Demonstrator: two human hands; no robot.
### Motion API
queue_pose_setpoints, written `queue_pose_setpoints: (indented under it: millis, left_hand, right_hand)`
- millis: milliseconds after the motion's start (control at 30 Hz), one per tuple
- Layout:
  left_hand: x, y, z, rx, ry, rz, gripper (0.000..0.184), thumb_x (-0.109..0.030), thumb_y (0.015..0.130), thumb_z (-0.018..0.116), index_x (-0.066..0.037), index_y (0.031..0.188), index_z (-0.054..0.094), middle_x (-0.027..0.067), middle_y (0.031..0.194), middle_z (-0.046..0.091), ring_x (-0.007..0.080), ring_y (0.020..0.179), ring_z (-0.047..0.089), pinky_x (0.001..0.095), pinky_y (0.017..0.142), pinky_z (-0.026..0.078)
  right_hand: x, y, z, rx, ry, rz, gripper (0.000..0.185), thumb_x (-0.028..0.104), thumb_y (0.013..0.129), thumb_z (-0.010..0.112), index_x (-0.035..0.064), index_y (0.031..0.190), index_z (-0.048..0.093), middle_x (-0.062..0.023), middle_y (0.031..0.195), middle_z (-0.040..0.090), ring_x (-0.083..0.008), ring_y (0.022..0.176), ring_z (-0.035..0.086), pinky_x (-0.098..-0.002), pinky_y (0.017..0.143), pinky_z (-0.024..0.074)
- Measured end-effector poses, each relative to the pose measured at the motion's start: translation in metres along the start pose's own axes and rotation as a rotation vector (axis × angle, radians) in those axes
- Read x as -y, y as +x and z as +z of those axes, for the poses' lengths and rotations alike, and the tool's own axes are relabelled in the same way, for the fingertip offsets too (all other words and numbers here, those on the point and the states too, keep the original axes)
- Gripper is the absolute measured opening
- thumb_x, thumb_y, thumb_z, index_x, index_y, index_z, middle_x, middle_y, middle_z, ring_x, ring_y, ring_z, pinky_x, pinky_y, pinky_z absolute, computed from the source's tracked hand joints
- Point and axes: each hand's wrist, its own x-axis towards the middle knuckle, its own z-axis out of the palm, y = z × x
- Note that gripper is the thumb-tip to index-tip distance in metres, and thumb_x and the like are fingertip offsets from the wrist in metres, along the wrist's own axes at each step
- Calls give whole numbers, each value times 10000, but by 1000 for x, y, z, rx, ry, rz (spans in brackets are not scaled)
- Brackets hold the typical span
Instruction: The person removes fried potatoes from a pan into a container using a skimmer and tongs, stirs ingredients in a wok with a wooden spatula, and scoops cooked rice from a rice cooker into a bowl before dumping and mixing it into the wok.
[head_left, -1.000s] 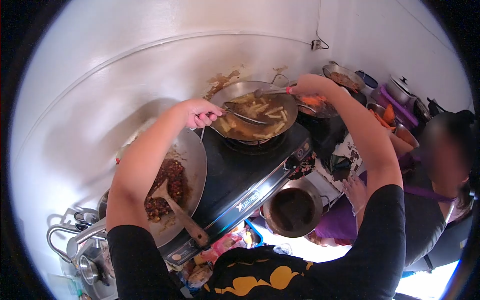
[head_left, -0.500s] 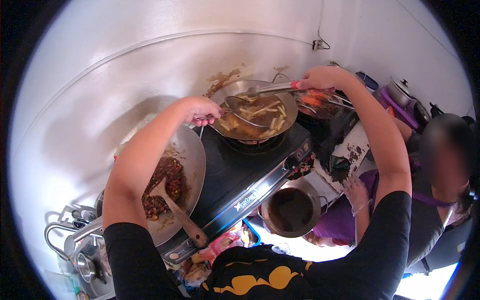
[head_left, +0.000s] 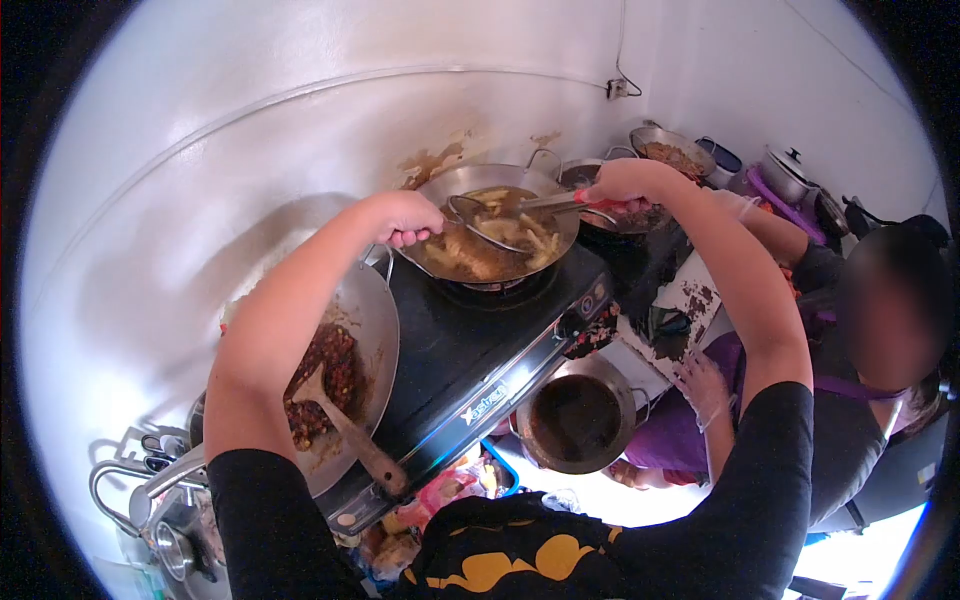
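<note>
My left hand is closed around the handle of a wire-rimmed strainer, whose round rim dips into the oil. The strainer lies in a wok of brown oil with pale strips like fries. In my closed right hand are metal tongs with red on the grip, reaching over the wok's right side. The tips of the tongs are hard to make out. The wok sits on a black gas stove.
A wide pan of dark red, chunky food with a wooden spatula stands left. A pot of dark liquid is in front. At right, a co-worker wears a clear glove. Behind is a strainer with food.
The tongs have shifted slightly down and right. The co-worker's far arm has moved toward the back burner, and a strainer of food now shows there. The view has shifted slightly.
</note>
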Motion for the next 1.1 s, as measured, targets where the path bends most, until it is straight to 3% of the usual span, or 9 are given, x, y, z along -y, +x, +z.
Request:
queue_pose_setpoints:
  millis: [200,300,500,700,800,900,1000,1100]
  left_hand:
    - [7,-10,18,-24,-196,118,337,-167,829,524,-116,1160,563,-58,598,411,24,406,305,190,320,203]
    - [13,-15,18,-52,-285,197,358,-144,817,514,-90,1166,571,-50,612,410,31,420,305,195,325,201]
    - [35,-27,9,-31,-424,268,419,-135,838,507,-78,1253,515,-53,621,405,23,413,297,184,325,189]
    - [54,-52,3,-42,-472,323,440,-143,860,505,-71,1294,483,-60,617,392,19,404,273,183,337,179]
    - [57,-73,-6,-88,-509,344,444,-154,860,509,-74,1296,487,-64,616,389,16,408,263,180,344,176]
    - [62,-89,-17,-181,-502,354,449,-166,858,517,-81,1298,491,-68,618,389,13,413,256,182,347,177]
    - [66,-95,-23,-228,-526,377,457,-181,857,525,-88,1304,491,-71,625,392,12,420,256,183,351,177]
    - [64,-105,-24,-249,-517,378,463,-191,857,531,-94,1307,490,-73,633,394,11,431,256,180,359,177]
  right_hand:
    - [17,-17,-8,-15,84,-232,541,555,843,540,66,610,528,-42,500,453,-162,372,405,-335,346,302]
    - [30,-49,-27,-127,-75,-215,431,449,868,530,30,790,589,-15,552,483,-121,406,416,-282,366,309]
    - [-4,-60,-51,-248,-41,-63,445,452,873,525,13,839,587,-13,566,454,-119,422,426,-287,363,308]
    - [-26,-69,-47,-230,69,-1,445,447,863,549,5,869,601,-19,577,458,-107,459,442,-292,374,306]
    - [-20,-81,-50,-173,-32,9,427,440,862,550,17,879,607,-24,572,470,-98,481,446,-280,396,324]
    - [-10,-80,-46,-155,-168,15,430,429,844,556,5,857,632,-68,595,537,-156,519,507,-328,454,391]
    - [-15,-41,-30,-202,-486,-152,471,477,783,604,13,741,674,-147,662,630,-253,599,609,-417,545,458]
    - [28,-55,-1,-257,-713,-142,401,407,769,605,26,850,700,-169,824,675,-302,793,661,-422,682,513]
